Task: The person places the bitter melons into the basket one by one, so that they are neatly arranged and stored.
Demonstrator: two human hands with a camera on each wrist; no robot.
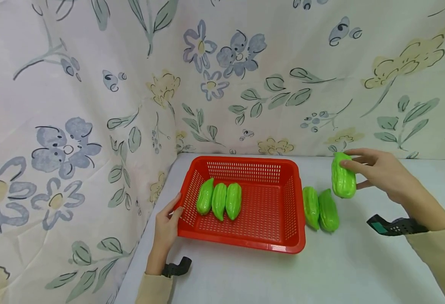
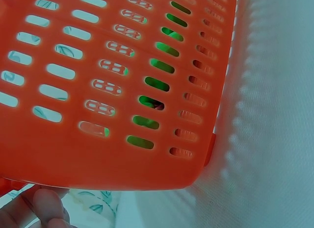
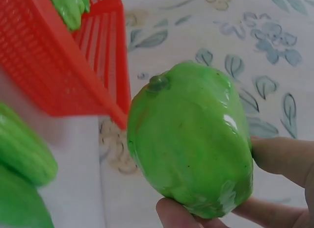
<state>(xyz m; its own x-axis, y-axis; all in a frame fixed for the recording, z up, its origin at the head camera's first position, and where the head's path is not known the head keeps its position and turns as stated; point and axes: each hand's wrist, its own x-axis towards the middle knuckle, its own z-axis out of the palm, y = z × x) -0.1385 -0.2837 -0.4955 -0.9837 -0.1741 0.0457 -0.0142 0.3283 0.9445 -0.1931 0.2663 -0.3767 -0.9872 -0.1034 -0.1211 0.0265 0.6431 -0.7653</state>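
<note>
A red plastic basket (image 1: pixel 241 246) with slotted walls stands on the table, three shiny green ridged gourds (image 1: pixel 219 202) side by side in its left part. My left hand (image 1: pixel 166 226) grips the basket's left rim; in the left wrist view, fingers (image 2: pixel 48 204) show at the rim of the slotted wall. To the right of the basket, my right hand (image 1: pixel 378 171) holds another green ridged gourd (image 3: pixel 194 139) above the table, thumb on one side and fingers on the other. Below it, two more such gourds (image 1: pixel 329 211) lie close beside the basket's right wall.
A white cloth covers the table (image 1: pixel 245 278). Flower-printed fabric (image 1: pixel 275 84) hangs behind the table and along its left side. Dark straps (image 1: pixel 397 226) with small devices sit on both wrists.
</note>
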